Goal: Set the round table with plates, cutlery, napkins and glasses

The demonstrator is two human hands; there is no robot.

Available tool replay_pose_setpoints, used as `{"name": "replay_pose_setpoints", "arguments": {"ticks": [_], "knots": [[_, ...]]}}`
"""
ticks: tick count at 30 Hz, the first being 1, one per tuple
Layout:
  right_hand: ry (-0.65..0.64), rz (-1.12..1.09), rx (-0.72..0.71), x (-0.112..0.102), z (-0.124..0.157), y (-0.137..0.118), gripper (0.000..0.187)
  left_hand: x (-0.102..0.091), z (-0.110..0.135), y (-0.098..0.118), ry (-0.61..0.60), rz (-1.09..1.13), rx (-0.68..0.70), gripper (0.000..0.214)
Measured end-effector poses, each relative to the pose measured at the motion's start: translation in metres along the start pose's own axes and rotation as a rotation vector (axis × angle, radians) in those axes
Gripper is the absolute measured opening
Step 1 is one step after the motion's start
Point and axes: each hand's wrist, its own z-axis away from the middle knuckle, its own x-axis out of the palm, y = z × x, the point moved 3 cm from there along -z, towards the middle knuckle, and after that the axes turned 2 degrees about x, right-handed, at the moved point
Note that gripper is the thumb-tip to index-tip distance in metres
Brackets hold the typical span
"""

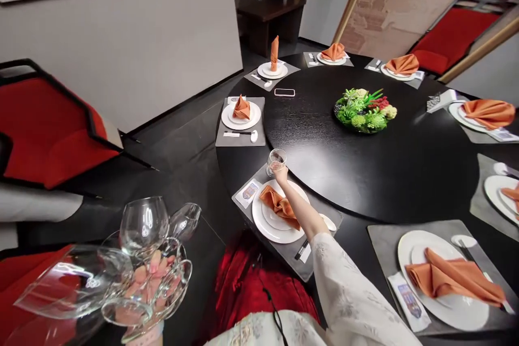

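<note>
My right hand [280, 174] reaches across the nearest place setting and grips a small clear glass [276, 161] standing on the black round table [405, 173], just beyond the grey placemat [320, 211]. Under my forearm lies a white plate [263, 221] with a folded orange napkin [279, 205]. My left hand [150, 281], low at the left and away from the table, is closed on the stems of several upturned wine glasses [141, 227], bowls fanned outward.
Several more settings with plates and orange napkins ring the table. A green centrepiece [365, 111] sits on the inner turntable, and a phone [284, 92] lies near the far-left setting. Red chairs [48, 130] stand at the left and one below me [259, 286].
</note>
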Motion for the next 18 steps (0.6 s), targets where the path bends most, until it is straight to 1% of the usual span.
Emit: {"name": "replay_pose_setpoints", "arguments": {"ticks": [2,4,6,8,10,12,15,16,18], "knots": [[0.018,0.006,0.034,-0.003,-0.002,0.002,0.012,0.018,-0.018,0.011,-0.061,-0.017,0.003,0.047],[0.013,0.018,0.044,-0.004,-0.004,0.001,0.015,0.026,-0.034,0.013,-0.098,-0.041,-0.018,0.047],[-0.008,0.043,0.04,-0.004,-0.004,0.002,0.017,0.027,-0.047,0.01,-0.11,-0.066,-0.052,0.044],[-0.012,0.076,0.048,-0.01,0.003,0.011,0.017,0.023,-0.057,0.005,-0.11,-0.09,-0.096,0.04],[0.022,0.12,0.103,-0.026,0.02,0.033,0.023,0.016,-0.064,0.001,-0.099,-0.121,-0.143,0.037],[0.067,0.171,0.187,-0.05,0.043,0.064,0.027,0.007,-0.07,-0.001,-0.051,-0.166,-0.167,0.037],[0.068,0.224,0.256,-0.083,0.073,0.109,0.032,-0.001,-0.073,-0.002,0.019,-0.226,-0.18,0.04],[0.053,0.227,0.255,-0.089,0.079,0.119,0.033,-0.001,-0.074,-0.002,0.021,-0.227,-0.168,0.04],[0.024,0.223,0.24,-0.093,0.083,0.134,0.034,0.001,-0.074,-0.003,-0.005,-0.207,-0.141,0.04]]}}
